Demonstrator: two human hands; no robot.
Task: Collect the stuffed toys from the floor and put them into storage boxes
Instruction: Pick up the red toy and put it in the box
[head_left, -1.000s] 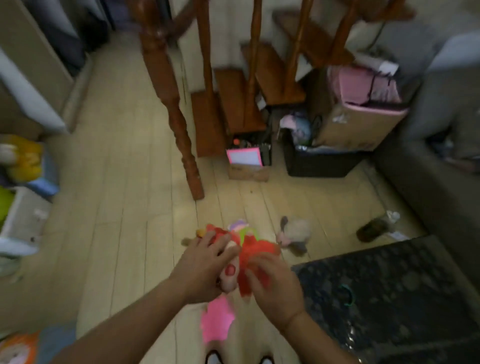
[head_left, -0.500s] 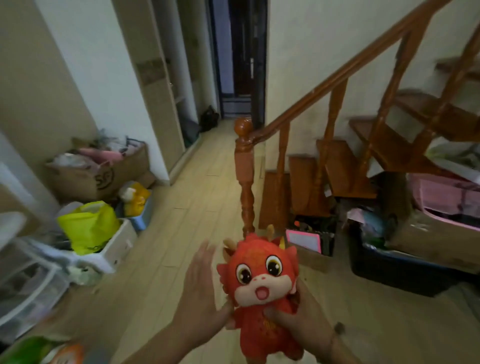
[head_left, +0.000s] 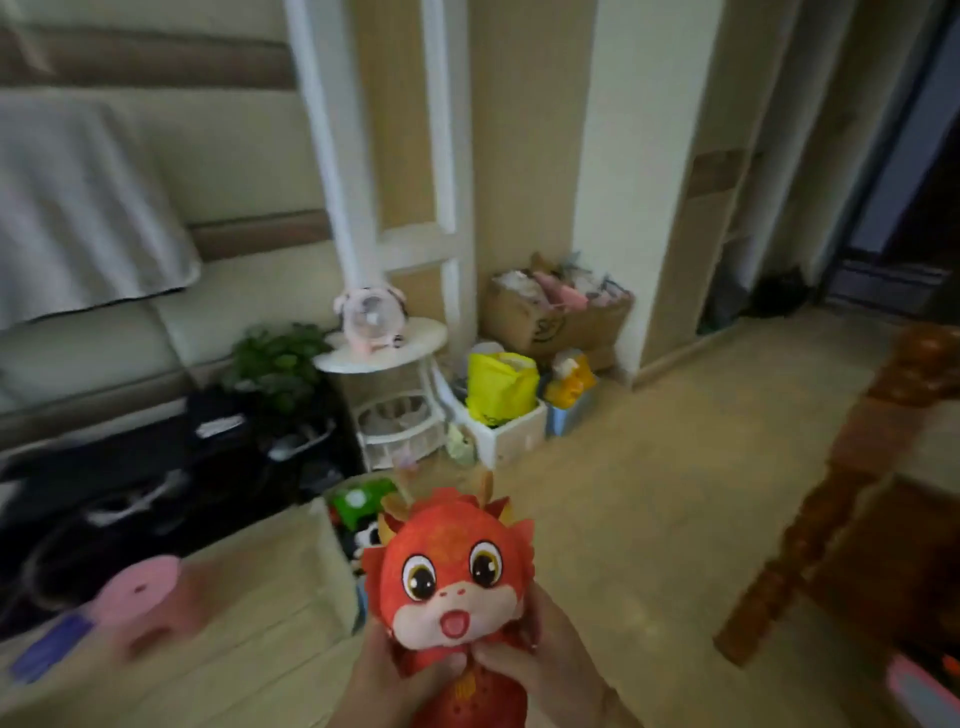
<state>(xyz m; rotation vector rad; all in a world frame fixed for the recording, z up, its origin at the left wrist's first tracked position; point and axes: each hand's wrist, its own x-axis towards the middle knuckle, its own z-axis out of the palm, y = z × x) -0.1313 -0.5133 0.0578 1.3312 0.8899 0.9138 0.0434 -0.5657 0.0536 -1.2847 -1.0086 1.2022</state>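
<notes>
Red plush dragon toy: held upright, near the bottom edge.
Hands: left hand and right hand both pinch its body below the chin.
Progress: one toy collected, not yet stored.
Beige cardboard box: just behind, toys inside, partly hidden.
Far clutter: blurred.

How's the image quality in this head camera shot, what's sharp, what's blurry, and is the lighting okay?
Head view: the red dragon plush is fairly sharp, held upright by the left hand and right hand. The pink object at lower left and the wooden newel post on the right are smeared with blur. Lighting is dim and warm, and the dark doorway loses detail. Wide-angle bending shows in the white frame.
</notes>
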